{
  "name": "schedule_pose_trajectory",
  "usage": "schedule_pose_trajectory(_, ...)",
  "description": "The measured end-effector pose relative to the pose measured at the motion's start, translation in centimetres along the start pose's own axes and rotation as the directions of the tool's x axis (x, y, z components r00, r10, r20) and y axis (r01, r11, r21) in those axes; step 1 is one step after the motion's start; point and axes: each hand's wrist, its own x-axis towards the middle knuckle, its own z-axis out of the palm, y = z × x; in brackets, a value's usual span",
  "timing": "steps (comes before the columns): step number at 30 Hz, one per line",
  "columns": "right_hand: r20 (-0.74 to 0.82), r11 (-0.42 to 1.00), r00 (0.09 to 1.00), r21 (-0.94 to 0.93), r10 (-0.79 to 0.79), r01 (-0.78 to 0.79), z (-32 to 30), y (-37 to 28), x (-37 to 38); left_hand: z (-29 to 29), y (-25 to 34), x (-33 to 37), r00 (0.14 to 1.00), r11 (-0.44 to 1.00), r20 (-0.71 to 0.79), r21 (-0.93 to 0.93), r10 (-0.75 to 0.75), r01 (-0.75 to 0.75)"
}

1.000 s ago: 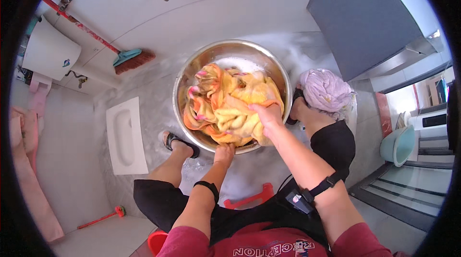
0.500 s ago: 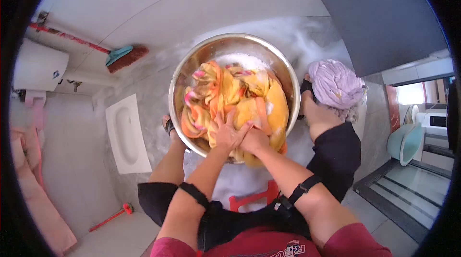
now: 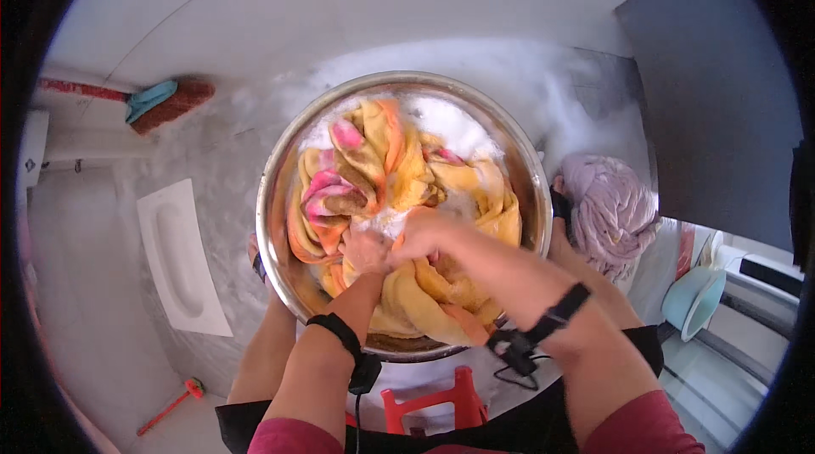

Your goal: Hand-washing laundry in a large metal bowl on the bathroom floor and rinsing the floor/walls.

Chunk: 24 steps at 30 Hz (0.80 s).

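At the centre of the frame, in a round steel basin [image 3: 533,208], lies a yellow-orange cloth [image 3: 412,178] with pink patches, white suds [image 3: 450,121] around it. Our left hand [image 3: 367,250] and blurred right hand [image 3: 427,233] meet on its middle, fingers bent – whether either one grips a fold, we cannot tell. At the right of the frame – just beside our foot – sits a lilac cloth bundle [image 3: 611,208].

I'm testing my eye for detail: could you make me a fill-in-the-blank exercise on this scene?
The cloth touched by the left hand and right hand is mostly ____. The right arm strap is ____. In the picture, the broom is left of the metal basin; the lilac bundle is ____.

Missing words: yellow; black; right.
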Motion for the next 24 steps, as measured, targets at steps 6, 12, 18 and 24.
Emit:
schedule_pose_trajectory(6,-0.635,0.934,0.772,0.259,-0.026,0.245,-10.4,6.8,2.0,-3.6,1.5,0.6,0.937,0.992,0.332,-0.035,-0.107,0.125)
schedule_pose_trajectory(12,-0.717,0.874,0.672,0.193,-0.185,0.446,-11.4,0.6,6.7,-12.3,5.5,-7.3,0.966,0.797,0.116,-0.591,0.232,-0.120)
schedule_pose_trajectory(18,-0.784,0.954,0.615,0.117,-0.081,0.275,-4.9,-2.3,2.3,-9.5,8.0,-14.5,0.929,0.985,0.331,-0.100,0.164,-0.139)
schedule_pose_trajectory(24,-0.777,0.986,0.629,0.105,0.000,0.130,9.3,-0.9,-12.3,-8.2,4.3,-11.1,0.886,0.989,0.440,-0.075,0.147,-0.127)
